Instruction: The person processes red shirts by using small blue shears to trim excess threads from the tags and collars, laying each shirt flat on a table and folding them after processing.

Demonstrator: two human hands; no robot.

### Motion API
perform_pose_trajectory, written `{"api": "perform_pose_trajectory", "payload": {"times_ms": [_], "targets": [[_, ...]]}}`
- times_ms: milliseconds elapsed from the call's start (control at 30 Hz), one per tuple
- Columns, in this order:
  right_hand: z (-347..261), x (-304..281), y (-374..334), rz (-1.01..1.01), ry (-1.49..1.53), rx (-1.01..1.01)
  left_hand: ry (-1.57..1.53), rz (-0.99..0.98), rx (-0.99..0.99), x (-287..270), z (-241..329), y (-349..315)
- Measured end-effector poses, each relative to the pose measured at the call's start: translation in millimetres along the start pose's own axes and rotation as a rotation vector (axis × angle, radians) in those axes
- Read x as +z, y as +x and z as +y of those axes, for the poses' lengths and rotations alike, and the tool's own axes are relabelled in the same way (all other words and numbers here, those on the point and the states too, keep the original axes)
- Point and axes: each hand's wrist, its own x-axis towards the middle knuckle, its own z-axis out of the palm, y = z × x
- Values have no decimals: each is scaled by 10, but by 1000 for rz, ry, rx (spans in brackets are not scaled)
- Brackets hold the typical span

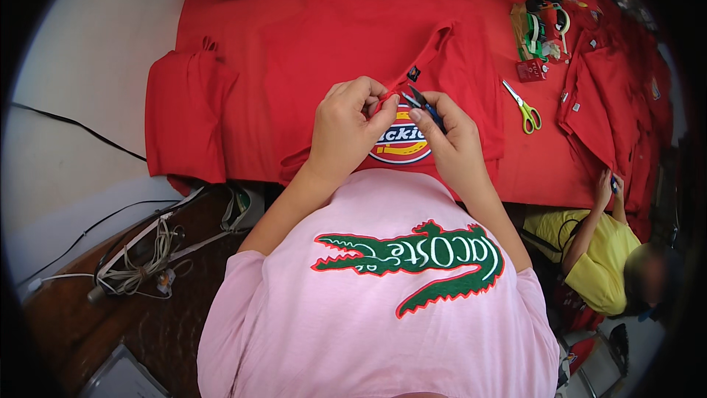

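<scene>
Shirt [455, 74] lies left of scissors [522, 106] and, seemingly, tape [564, 21].

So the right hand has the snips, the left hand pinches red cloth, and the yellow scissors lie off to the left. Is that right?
Not quite: the yellow scissors lie off to the right, as the head view shows. The right hand does have the snips, and the left hand does pinch red cloth.

Bare left hand [352, 122], pinching the edge of a red cloth shirt [468, 89] with round printed emblem [401, 151]. Bare right hand [455, 136], gripping blue-handled, dark-bladed thread snips [434, 115], tips near the left fingers. To the right: yellow-handled metal scissors [525, 109]; person in yellow top [605, 265].
</scene>
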Motion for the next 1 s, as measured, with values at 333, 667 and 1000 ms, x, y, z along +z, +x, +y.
{"api": "perform_pose_trajectory", "payload": {"times_ms": [333,667,1000], "targets": [[161,75,18,-34,56,-11,65,25,97,15,-16,25],[179,82,24,-61,171,76,91,13,150,29,-25,12],[229,94,33,-46,136,71,160,47,334,46,-43,66]]}}
